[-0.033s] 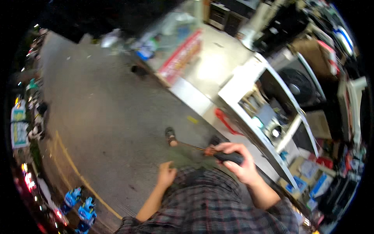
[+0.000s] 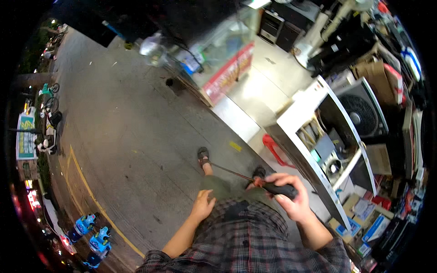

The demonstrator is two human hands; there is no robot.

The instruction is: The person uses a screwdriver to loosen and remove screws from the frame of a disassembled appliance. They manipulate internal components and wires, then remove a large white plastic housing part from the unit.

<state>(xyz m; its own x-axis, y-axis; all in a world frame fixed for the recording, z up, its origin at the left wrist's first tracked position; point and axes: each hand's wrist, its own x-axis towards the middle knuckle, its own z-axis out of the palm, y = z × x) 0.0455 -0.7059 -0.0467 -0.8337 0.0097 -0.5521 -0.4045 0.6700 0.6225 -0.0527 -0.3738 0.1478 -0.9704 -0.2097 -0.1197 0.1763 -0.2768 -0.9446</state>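
In my right hand (image 2: 295,200) is a long screwdriver. Its black handle (image 2: 281,189) lies in my closed fingers, with a reddish collar at the front. The thin shaft (image 2: 230,171) points left across my legs and ends near my left shoe (image 2: 203,156). My left hand (image 2: 203,205) hangs beside my left thigh with nothing in it, its fingers loosely bent and a little apart. My right shoe (image 2: 259,172) is partly hidden behind the screwdriver's collar.
A white open-fronted cabinet (image 2: 296,119) with loose parts inside stands to my right, a fan (image 2: 356,110) behind it and a red stool (image 2: 274,149) beside it. A glass display case (image 2: 227,79) is ahead. Blue scooters (image 2: 99,242) stand left, past a yellow line (image 2: 88,191).
The surroundings have shifted to the right in the picture and look sharper. The screwdriver stays in my right hand, its shaft showing more clearly; my left hand remains by my thigh.
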